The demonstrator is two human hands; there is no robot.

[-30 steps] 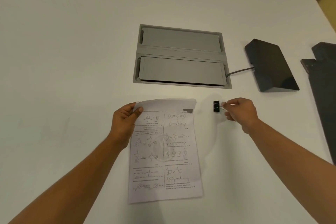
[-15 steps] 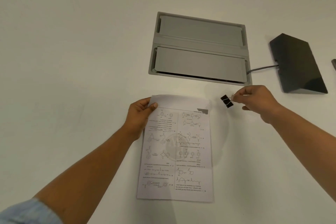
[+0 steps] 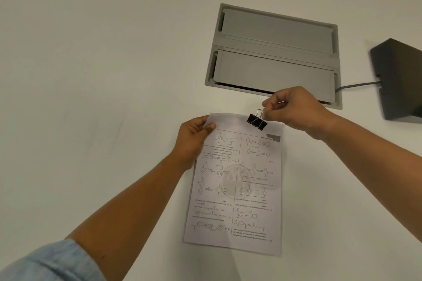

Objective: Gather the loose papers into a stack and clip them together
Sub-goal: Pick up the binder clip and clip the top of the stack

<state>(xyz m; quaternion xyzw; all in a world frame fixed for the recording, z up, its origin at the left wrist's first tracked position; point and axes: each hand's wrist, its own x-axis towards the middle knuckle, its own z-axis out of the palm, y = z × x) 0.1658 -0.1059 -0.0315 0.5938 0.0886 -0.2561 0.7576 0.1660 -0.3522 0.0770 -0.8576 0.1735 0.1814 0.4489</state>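
Note:
A stack of printed papers (image 3: 237,187) with chemistry diagrams lies on the white table, its far edge lifted a little. My left hand (image 3: 194,141) grips the stack's far left corner, thumb on top. My right hand (image 3: 296,112) pinches the wire handles of a small black binder clip (image 3: 256,121). The clip hangs just over the stack's far edge, right of the middle. Whether its jaws touch the paper cannot be told.
A grey recessed cable hatch (image 3: 274,52) is set in the white table (image 3: 91,75) just beyond the papers. A black wedge-shaped box (image 3: 397,80) with a grey cable (image 3: 358,85) stands at the right edge.
My right hand has carried the binder clip leftward from beside the papers to over their far edge. My left hand keeps its hold on the corner.

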